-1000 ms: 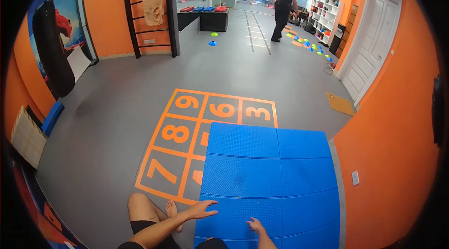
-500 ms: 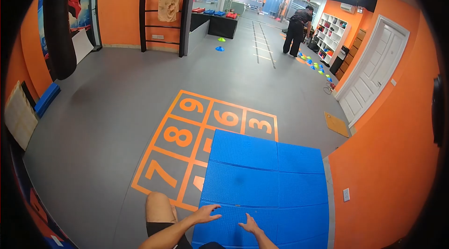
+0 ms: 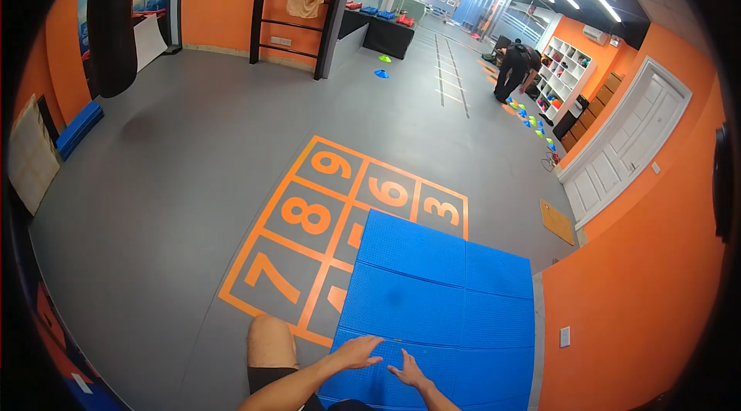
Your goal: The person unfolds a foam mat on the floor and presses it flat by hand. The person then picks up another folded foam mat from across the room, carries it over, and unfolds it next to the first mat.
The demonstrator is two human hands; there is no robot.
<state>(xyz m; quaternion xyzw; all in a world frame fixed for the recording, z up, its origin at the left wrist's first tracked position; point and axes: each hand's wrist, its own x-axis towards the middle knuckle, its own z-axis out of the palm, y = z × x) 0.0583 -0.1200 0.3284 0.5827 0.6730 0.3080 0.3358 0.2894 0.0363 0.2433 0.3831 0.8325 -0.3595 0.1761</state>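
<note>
A blue textured foam mat (image 3: 409, 295), marked by fold lines, lies on the grey floor in front of me. Over its near part I hold out my left hand (image 3: 359, 352), fingers apart and nothing in them. To its right is my right hand (image 3: 409, 369), also empty, with thumb and fingers spread. The two hands face each other with a small gap between them. Whether either one touches the mat I cannot tell. My bent knee (image 3: 270, 338) shows left of the mat.
An orange number grid (image 3: 305, 214) is marked on the floor, partly under the mat. An orange wall (image 3: 617, 318) runs along the right. A black punching bag (image 3: 112, 25) hangs at left. Far off, a person (image 3: 515, 70) bends near several small cones (image 3: 532, 122) and a white shelf (image 3: 567, 71).
The view has tilted slightly, shifting the far scene to the right. The distant person has bent lower toward the cones. My hands stay nearly in place, still apart.
</note>
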